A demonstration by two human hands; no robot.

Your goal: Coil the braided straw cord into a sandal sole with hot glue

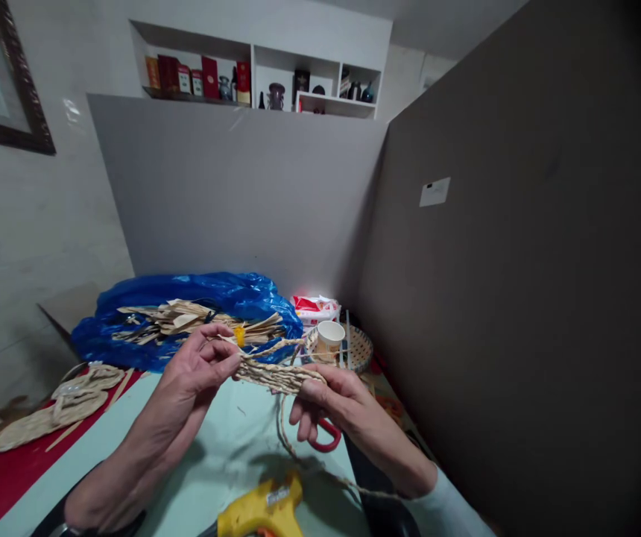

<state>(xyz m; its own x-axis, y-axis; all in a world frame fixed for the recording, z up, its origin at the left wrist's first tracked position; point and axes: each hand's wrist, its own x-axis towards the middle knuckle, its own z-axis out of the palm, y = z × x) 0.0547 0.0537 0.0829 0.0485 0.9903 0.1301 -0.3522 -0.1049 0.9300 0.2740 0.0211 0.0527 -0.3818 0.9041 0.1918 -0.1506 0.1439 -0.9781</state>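
Note:
My left hand (200, 365) pinches the left end of a plaited straw braid (276, 374) held above the pale green mat (225, 447). At the braid's right end, my right hand (329, 399) grips it with fingers curled around. A thin straw cord (292, 447) trails down from the braid toward the mat. A small yellow clip or tip (239, 335) shows just above my left fingers. Red-handled scissors (327, 440) lie under my right hand on the mat.
A yellow glue gun (264, 511) lies at the near edge. A blue plastic bag (186, 306) with straw strips sits behind. More braided straw (57, 410) lies left on the red cloth. A paper cup (330, 337) stands on a woven tray (359, 349); grey partitions enclose the desk.

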